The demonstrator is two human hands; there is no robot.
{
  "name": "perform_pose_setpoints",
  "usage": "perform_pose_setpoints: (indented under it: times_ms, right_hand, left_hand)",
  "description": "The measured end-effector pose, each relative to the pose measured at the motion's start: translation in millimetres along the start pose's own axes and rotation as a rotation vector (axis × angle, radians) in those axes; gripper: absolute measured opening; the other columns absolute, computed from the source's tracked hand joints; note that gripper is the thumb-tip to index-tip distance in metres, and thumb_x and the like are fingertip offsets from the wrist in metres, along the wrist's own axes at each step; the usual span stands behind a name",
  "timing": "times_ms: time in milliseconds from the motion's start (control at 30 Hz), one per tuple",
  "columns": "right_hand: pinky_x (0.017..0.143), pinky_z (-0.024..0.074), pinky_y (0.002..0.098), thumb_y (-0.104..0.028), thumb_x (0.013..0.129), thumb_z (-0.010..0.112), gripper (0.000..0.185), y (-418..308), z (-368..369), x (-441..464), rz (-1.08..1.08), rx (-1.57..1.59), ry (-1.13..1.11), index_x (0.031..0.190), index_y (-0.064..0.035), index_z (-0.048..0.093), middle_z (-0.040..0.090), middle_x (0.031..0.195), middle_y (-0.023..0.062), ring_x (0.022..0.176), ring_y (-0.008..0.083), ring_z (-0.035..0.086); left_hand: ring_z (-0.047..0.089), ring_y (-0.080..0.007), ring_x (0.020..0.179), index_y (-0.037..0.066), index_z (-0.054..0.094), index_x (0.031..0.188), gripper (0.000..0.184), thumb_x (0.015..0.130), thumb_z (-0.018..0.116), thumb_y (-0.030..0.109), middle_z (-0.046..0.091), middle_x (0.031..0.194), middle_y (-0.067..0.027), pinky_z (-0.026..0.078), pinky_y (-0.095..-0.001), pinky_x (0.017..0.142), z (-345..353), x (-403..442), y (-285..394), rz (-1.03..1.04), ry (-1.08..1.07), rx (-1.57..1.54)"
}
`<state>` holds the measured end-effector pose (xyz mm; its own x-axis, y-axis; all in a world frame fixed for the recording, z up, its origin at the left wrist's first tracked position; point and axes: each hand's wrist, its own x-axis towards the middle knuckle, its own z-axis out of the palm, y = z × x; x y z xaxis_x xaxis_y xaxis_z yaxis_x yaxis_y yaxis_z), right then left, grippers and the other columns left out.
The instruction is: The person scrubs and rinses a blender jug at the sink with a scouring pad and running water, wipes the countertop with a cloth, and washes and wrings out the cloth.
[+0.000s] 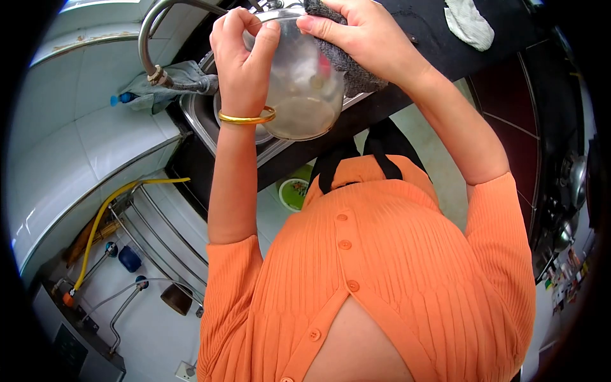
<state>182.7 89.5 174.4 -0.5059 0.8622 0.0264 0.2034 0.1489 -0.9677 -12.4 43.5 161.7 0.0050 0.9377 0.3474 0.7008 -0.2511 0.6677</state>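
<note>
A clear, round see-through vessel [305, 105] with a metallic-looking rim hangs tilted over the edge of the steel sink [197, 124]; its exact kind I cannot tell. My left hand [245, 57], with a gold bangle at the wrist, pinches its rim between thumb and fingers. A dark grey cloth [359, 79] is bunched in my right hand [363, 35] and pressed against the vessel's right side. The right thumb rests on the near face of the rim, while the other right fingers are mostly hidden by the cloth.
A curved faucet [149, 44] arches left of my left hand, beside a grey-blue rag [168, 83]. A white cloth [469, 25] lies on the black counter [407, 16]. Below stand a green-lined bucket [293, 193] and a metal rack [162, 232] near a yellow hose [102, 216].
</note>
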Motion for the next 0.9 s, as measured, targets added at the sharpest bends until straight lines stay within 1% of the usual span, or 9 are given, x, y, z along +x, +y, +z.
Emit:
perform_pose_setpoints:
  times_ms: [33, 67, 133, 233, 400, 467, 600, 700, 900]
  right_hand:
    - [0.077, 0.0465, 0.0332, -0.017, 0.085, 0.063, 0.026, -2.5, -1.6, 0.4, -0.006, 0.162, -0.018, 0.105, -0.0011, 0.063, 0.065, 0.097, 0.0147, 0.084, 0.0241, 0.060]
    - [0.077, 0.0465, 0.0332, -0.017, 0.085, 0.063, 0.026, 0.2, -2.6, 1.9, -0.006, 0.161, -0.018, 0.105, -0.0011, 0.063, 0.065, 0.097, 0.0147, 0.084, 0.0241, 0.060]
    - [0.074, 0.0470, 0.0321, -0.016, 0.084, 0.064, 0.027, 7.0, -5.4, 6.2, -0.282, 0.027, 0.078, 0.105, 0.0002, 0.062, 0.064, 0.092, 0.0127, 0.083, 0.0212, 0.061]
    - [0.074, 0.0471, 0.0322, -0.016, 0.084, 0.063, 0.026, -1.9, -9.8, 2.2, -0.131, 0.014, 0.079, 0.104, 0.0008, 0.062, 0.063, 0.093, 0.0134, 0.082, 0.0214, 0.061]
    - [0.073, 0.0472, 0.0328, -0.016, 0.083, 0.064, 0.026, 5.9, -8.7, 6.1, -0.191, 0.065, 0.119, 0.102, 0.0010, 0.063, 0.063, 0.089, 0.0155, 0.079, 0.0221, 0.060]
    - [0.071, 0.0474, 0.0331, -0.016, 0.082, 0.065, 0.025, 1.6, -10.3, 5.9, -0.224, -0.008, 0.133, 0.100, 0.0011, 0.063, 0.063, 0.087, 0.0160, 0.077, 0.0222, 0.060]
    - [0.066, 0.0474, 0.0340, -0.018, 0.081, 0.066, 0.023, -9.0, -12.8, 2.3, -0.084, -0.036, 0.134, 0.094, 0.0013, 0.063, 0.063, 0.081, 0.0151, 0.071, 0.0227, 0.060]
    - [0.065, 0.0470, 0.0344, -0.018, 0.081, 0.065, 0.022, -9.0, -12.7, 2.4, -0.114, -0.057, 0.144, 0.091, 0.0016, 0.063, 0.062, 0.078, 0.0152, 0.068, 0.0232, 0.059]
    - [0.063, 0.0467, 0.0350, -0.019, 0.081, 0.066, 0.022, -14.2, -11.7, 1.4, -0.073, -0.118, 0.156, 0.089, 0.0015, 0.062, 0.061, 0.076, 0.0163, 0.066, 0.0253, 0.059]
  left_hand:
    - [0.044, -0.0154, 0.096, 0.001, 0.050, 0.097, 0.018, 0.088, 0.056, 0.015, 0.047, 0.095, -0.0049, 0.035, -0.0279, 0.089, 3.0, 0.5, 1.8, -0.069, 0.014, -0.127]
    - [0.044, -0.0164, 0.097, 0.001, 0.050, 0.097, 0.018, 0.088, 0.057, 0.016, 0.047, 0.095, -0.0053, 0.035, -0.0288, 0.090, 4.5, 1.1, 2.6, -0.138, 0.028, -0.253]
    - [0.044, -0.0167, 0.096, 0.001, 0.050, 0.096, 0.020, 0.087, 0.058, 0.017, 0.047, 0.094, -0.0052, 0.035, -0.0291, 0.090, 5.3, 3.0, 0.1, -0.097, 0.007, -0.238]
    - [0.044, -0.0164, 0.095, 0.002, 0.050, 0.095, 0.021, 0.086, 0.060, 0.019, 0.047, 0.093, -0.0051, 0.035, -0.0290, 0.089, 5.5, 5.4, 0.6, -0.058, -0.026, -0.199]
    - [0.043, -0.0150, 0.092, 0.002, 0.050, 0.090, 0.020, 0.087, 0.059, 0.019, 0.046, 0.092, -0.0048, 0.035, -0.0280, 0.087, 10.1, 13.1, 8.3, -0.079, -0.027, -0.133]
    - [0.042, -0.0162, 0.093, 0.002, 0.049, 0.087, 0.019, 0.087, 0.058, 0.019, 0.046, 0.092, -0.0049, 0.035, -0.0290, 0.088, 9.7, 16.1, 5.8, -0.186, -0.093, -0.321]
    - [0.043, -0.0172, 0.092, 0.002, 0.049, 0.088, 0.019, 0.087, 0.058, 0.019, 0.047, 0.093, -0.0052, 0.035, -0.0293, 0.087, 7.9, 15.1, 4.7, -0.217, -0.097, -0.372]
    - [0.045, -0.0187, 0.092, 0.001, 0.050, 0.091, 0.015, 0.087, 0.054, 0.015, 0.048, 0.094, -0.0072, 0.036, -0.0292, 0.085, 6.7, 13.0, 6.5, 0.033, -0.089, -0.039]
    - [0.045, -0.0200, 0.093, 0.001, 0.050, 0.090, 0.016, 0.086, 0.053, 0.016, 0.046, 0.093, -0.0078, 0.035, -0.0299, 0.088, 11.0, 15.5, 8.3, -0.085, -0.051, -0.224]
